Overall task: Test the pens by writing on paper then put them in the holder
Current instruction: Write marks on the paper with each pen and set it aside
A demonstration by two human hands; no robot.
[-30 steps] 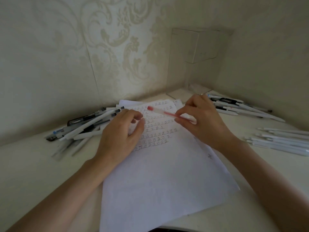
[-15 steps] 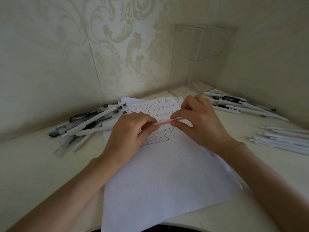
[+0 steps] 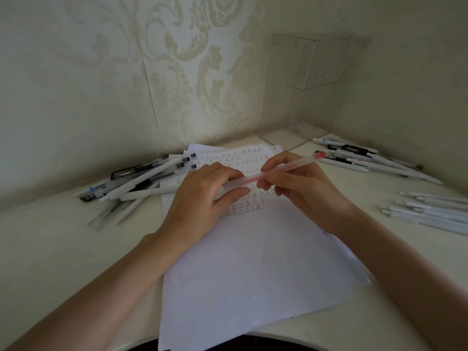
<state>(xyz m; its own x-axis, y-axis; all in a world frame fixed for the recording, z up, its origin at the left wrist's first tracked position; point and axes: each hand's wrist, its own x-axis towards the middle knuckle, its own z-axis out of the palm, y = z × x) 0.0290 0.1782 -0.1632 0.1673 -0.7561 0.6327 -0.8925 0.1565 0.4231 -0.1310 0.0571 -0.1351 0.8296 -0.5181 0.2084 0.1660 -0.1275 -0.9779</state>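
A clear pen with red ink and a red end [image 3: 286, 168] lies slanted above the paper [image 3: 253, 262], its red end pointing up and right. My right hand [image 3: 301, 191] grips the pen's middle with curled fingers. My left hand [image 3: 202, 198] pinches the pen's lower left end between thumb and fingers; that tip is hidden by them. The top of the sheet carries rows of small written marks. The clear plastic holder [image 3: 283, 97] stands in the far corner against the wall and looks empty.
A heap of white and black pens [image 3: 141, 181] lies left of the paper. More white pens [image 3: 367, 160] lie at the back right below the holder, and another row [image 3: 430, 211] sits at the right edge. Walls close in behind and to the right.
The pen has swung round: its red end pointed left a second ago and now points up and right. My left hand moved in and took the pen's lower end.
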